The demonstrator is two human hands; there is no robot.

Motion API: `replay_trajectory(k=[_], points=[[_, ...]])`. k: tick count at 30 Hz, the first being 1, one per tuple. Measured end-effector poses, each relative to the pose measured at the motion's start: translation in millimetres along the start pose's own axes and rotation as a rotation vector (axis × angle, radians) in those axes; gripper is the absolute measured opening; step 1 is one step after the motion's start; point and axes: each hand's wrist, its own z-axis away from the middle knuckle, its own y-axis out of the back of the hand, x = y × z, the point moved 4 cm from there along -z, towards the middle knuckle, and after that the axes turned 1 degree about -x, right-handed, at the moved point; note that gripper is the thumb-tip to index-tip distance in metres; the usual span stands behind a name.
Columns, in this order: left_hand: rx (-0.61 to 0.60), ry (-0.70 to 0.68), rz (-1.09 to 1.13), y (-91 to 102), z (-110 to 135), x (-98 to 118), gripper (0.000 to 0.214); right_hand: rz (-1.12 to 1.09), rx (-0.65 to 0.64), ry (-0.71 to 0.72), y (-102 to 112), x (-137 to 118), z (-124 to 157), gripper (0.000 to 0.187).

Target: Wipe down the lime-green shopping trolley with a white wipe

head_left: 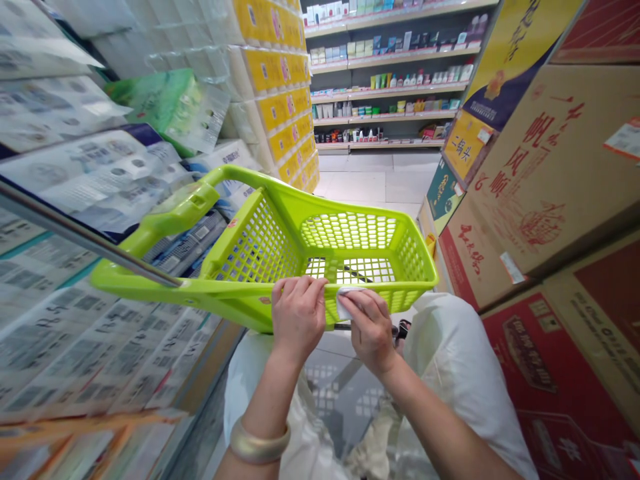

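A folded white tissue (344,301) is pressed against the front rim of our lime-green plastic shopping basket (253,243), pinched there by the closed fingers of our right hand (371,330). Our left hand (299,319) grips the same rim just beside it, its fingers (295,290) curled over the edge, with a metal bangle (259,441) on that wrist. The basket is tilted in front of us, a thin dark object (356,273) lying inside, its long handle (170,208) reaching left beyond a metal rail (75,227). White fabric (463,360) bulges below our right forearm. Stacked printed packs (75,333) line the left, large printed cartons (540,180) the right, and stocked shelves (390,73) stand ahead across a tiled floor (375,187)
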Motion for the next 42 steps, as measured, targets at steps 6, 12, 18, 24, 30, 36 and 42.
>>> replay_trajectory(k=[6,12,18,24,30,36,42], points=[[0.011,-0.008,0.02,0.6,0.8,-2.1,0.018,0.073,0.009,-0.068,30.1,29.3,11.9,0.047],[0.034,-0.001,0.02,-1.2,-1.0,0.3,0.018,0.115,0.075,-0.17,38.9,32.4,8.5,0.043],[0.013,-0.002,0.014,0.4,-1.8,-1.7,0.02,-0.065,-0.013,-0.055,-15.6,-19.5,-13.3,0.04],[0.008,0.005,0.025,1.0,-1.2,-1.1,0.022,0.012,-0.03,-0.105,26.4,22.0,4.6,0.044],[0.034,0.017,0.018,-0.2,-2.1,1.4,0.021,0.09,0.077,-0.225,39.1,32.1,8.1,0.042],[0.011,0.006,0.012,1.1,-1.6,-1.0,0.021,-0.147,-0.074,-0.107,9.8,-10.9,-13.1,0.042],[0.028,0.011,0.01,1.8,0.7,-3.0,0.02,-0.05,0.113,-0.167,62.9,14.7,-13.3,0.047]])
